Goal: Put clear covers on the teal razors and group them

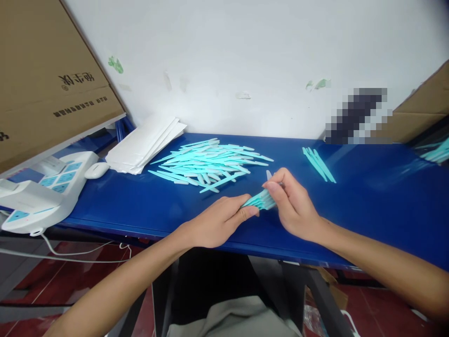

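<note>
My left hand (224, 217) is closed around a small fanned bundle of slim turquoise sticks (261, 201) with pale translucent ends, held just above the front part of the blue table. At the bundle's right end, my right hand (293, 201) pinches with thumb and forefinger; a pale stick tip (269, 174) pokes up beside the fingers. Those fingertips partly cover what they grip. Behind my hands lies a loose pile of similar turquoise sticks (210, 161). A few more sticks (319, 164) lie side by side to the right of my right hand.
White envelope-like packets (143, 142) are stacked at the back left. A white power strip (63, 187) with blue sockets and a white mouse-shaped item (97, 170) occupy the left end. A cardboard box (52, 79) leans over that side. More turquoise items (437, 152) appear at the far right.
</note>
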Motion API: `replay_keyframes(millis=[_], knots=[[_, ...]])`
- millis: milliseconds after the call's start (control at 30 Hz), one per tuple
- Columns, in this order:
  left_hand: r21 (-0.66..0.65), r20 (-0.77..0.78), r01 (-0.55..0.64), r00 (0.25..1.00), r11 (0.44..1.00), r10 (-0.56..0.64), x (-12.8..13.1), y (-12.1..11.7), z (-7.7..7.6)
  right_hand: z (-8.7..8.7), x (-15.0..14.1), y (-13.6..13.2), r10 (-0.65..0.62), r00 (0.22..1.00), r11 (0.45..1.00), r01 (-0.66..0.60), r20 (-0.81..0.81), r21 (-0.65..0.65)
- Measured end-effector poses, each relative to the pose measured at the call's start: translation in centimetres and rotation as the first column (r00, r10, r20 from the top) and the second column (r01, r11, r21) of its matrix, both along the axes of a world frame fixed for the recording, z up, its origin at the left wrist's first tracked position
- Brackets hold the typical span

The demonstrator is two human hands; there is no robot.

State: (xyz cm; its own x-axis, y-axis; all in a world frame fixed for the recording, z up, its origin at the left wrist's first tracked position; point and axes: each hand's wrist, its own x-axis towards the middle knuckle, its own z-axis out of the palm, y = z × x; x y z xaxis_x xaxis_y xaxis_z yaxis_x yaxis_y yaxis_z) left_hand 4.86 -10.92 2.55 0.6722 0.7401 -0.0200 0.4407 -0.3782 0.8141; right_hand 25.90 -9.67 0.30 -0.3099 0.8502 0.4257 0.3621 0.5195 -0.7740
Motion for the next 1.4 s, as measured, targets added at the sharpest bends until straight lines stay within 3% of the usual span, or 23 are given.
replay_keyframes(millis=[133, 233, 333, 400, 467, 533, 600, 733, 833, 900, 1033, 1067, 1100, 1167, 1233, 1300, 1400], knots=[[-0.096, 0.072, 0.04, 0.997, 0.995, -0.033, -0.1, 0.1, 0.0, -0.2, -0.2, -0.2, -0.002, 1.0, 1.0, 0.002, -0.012, -0.021], [-0.096, 0.061, 0.052, 0.997, 0.994, -0.046, -0.3, 0.1, 0.1, -0.3, -0.1, 0.0, 0.0, 1.0, 1.0, 0.0, 0.013, 0.003], [-0.032, -0.029, 0.025, 0.999, 0.999, -0.025, -0.9, 0.2, 0.4, -0.1, 0.8, 0.9, 0.093, 0.968, 0.986, -0.122, 0.235, 0.114], [-0.015, -0.103, -0.003, 0.995, 1.0, 0.002, -1.6, 0.3, 0.7, 0.2, 1.3, 1.6, 0.113, 0.865, 0.93, -0.265, 0.489, 0.255], [-0.031, -0.16, -0.023, 0.987, 0.999, 0.018, -2.5, 0.5, 0.9, 0.5, 1.5, 2.3, 0.006, 0.725, 0.837, -0.381, 0.689, 0.393], [-0.075, -0.199, -0.007, 0.98, 0.997, -0.008, -3.2, 0.7, 1.1, 1.0, 1.2, 2.6, -0.117, 0.612, 0.772, -0.439, 0.782, 0.459], [-0.119, -0.222, 0.025, 0.974, 0.993, -0.052, -3.5, 0.9, 1.2, 1.5, 0.6, 2.7, -0.092, 0.532, 0.781, -0.486, 0.842, 0.393], [-0.141, -0.254, 0.051, 0.963, 0.989, -0.086, -3.3, 1.2, 1.6, 3.0, -0.6, 2.7, 0.264, 0.482, 0.881, -0.473, 0.836, -0.006], [-0.071, -0.302, 0.058, 0.95, 0.996, -0.077, -2.7, 1.1, 1.7, 4.3, -1.0, 3.2, 0.436, 0.491, 0.888, -0.373, 0.754, -0.27], [0.046, -0.366, 0.067, 0.929, 0.997, -0.045, -2.4, 0.8, 1.6, 5.1, -1.0, 3.7, 0.511, 0.494, 0.86, -0.307, 0.704, -0.409], [0.204, -0.424, 0.109, 0.906, 0.973, -0.013, -2.4, 0.0, 1.6, 5.8, -0.5, 4.1, 0.686, 0.527, 0.712, -0.345, 0.502, -0.612], [0.204, -0.403, 0.099, 0.915, 0.974, -0.008, -2.5, -0.2, 1.5, 5.6, -0.4, 3.9, 0.675, 0.575, 0.718, -0.368, 0.462, -0.591], [0.191, -0.368, 0.072, 0.93, 0.979, 0.003, -2.4, -0.4, 1.5, 5.2, -0.3, 3.7, 0.622, 0.649, 0.762, -0.374, 0.437, -0.529], [0.134, -0.26, -0.027, 0.964, 0.991, 0.061, -2.2, -0.7, 1.2, 4.2, -0.6, 3.1, 0.419, 0.825, 0.895, -0.305, 0.378, -0.326], [0.044, -0.102, -0.129, 0.986, 0.991, 0.133, -1.5, -0.8, 0.7, 3.2, -1.2, 2.8, 0.213, 0.938, 0.973, -0.179, 0.273, -0.145], [-0.058, 0.074, -0.179, 0.98, 0.982, 0.183, -0.7, -0.8, 0.0, 2.6, -2.0, 2.9, 0.111, 0.979, 0.993, -0.104, 0.173, -0.049], [-0.21, 0.251, -0.182, 0.94, 0.961, 0.233, 0.2, -0.7, -1.1, 2.6, -2.7, 3.4, 0.08, 0.991, 0.996, -0.076, 0.111, -0.038]])
